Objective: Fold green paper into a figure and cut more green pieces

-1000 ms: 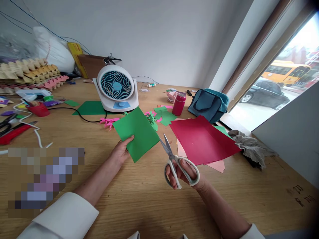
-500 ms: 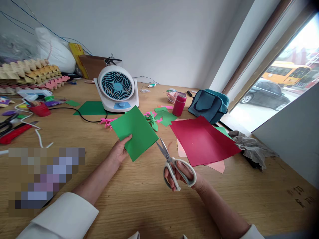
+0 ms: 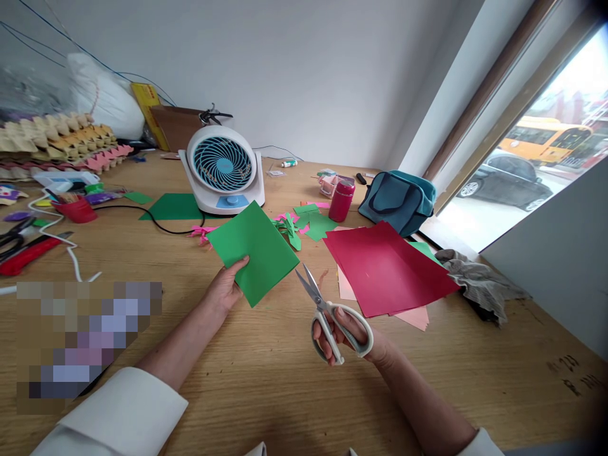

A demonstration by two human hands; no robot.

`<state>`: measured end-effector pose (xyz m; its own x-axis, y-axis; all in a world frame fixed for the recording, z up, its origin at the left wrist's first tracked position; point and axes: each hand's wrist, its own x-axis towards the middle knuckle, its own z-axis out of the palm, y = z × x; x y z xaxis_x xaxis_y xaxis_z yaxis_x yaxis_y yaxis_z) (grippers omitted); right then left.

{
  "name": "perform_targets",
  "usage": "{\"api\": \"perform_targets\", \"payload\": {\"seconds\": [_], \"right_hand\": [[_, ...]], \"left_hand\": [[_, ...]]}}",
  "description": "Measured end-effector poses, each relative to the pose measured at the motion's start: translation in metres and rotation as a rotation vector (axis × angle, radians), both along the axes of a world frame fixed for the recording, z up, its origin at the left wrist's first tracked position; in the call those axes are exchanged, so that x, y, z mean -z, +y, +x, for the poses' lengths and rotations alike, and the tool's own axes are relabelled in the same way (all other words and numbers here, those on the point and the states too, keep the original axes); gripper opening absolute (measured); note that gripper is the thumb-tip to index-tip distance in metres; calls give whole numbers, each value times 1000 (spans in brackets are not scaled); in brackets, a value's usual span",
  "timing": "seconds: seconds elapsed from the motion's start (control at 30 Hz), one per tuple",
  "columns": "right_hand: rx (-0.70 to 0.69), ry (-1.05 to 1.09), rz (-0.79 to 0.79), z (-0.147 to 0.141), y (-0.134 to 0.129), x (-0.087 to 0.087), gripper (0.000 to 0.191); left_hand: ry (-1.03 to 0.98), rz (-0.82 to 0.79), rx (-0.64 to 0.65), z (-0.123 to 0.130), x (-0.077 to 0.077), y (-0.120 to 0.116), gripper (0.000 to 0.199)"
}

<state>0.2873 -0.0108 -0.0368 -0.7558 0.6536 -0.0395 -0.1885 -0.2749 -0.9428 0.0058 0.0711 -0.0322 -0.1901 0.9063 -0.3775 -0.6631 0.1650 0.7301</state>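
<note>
A piece of green paper [image 3: 259, 253] is pinched in my left hand [image 3: 227, 286], thumb on top and the other fingers hidden beneath. It is held above the table, turned cornerwise. My right hand [image 3: 344, 332] has its fingers through the white handles of a pair of scissors [image 3: 317, 297]. The blades are parted and point up and left, close to the paper's right corner; no paper lies between them. To the right of the scissors lie red paper sheets [image 3: 389, 269], partly over pale pink paper [image 3: 411, 318].
Behind the green paper stands a white fan [image 3: 225, 168]. Green and pink paper scraps [image 3: 320, 225] lie near a red flask [image 3: 342, 200] and a teal bag [image 3: 399, 199]. A red cutter [image 3: 33, 253] is at the left, a grey cloth [image 3: 479, 285] at the right.
My left hand and the green paper have shifted slightly left, a little away from the scissors. My right hand and the scissors have barely moved.
</note>
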Motion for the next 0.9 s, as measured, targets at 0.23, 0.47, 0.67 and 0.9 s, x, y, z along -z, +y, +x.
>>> {"api": "perform_targets", "payload": {"seconds": [0.23,0.47,0.67,0.9], "right_hand": [[20,-5,-22,1,0,2,66],[46,22,-13,0,0,-1,63],[80,33,2,0,0,-2,61],[148,-24,34,-1,-1,-2,60]], "left_hand": [[9,13,22,0,3,0,23],[45,45,65,1,7,-1,25],[86,59,119,1,10,-3,28],[131,69,136,-2,11,-2,30]]}}
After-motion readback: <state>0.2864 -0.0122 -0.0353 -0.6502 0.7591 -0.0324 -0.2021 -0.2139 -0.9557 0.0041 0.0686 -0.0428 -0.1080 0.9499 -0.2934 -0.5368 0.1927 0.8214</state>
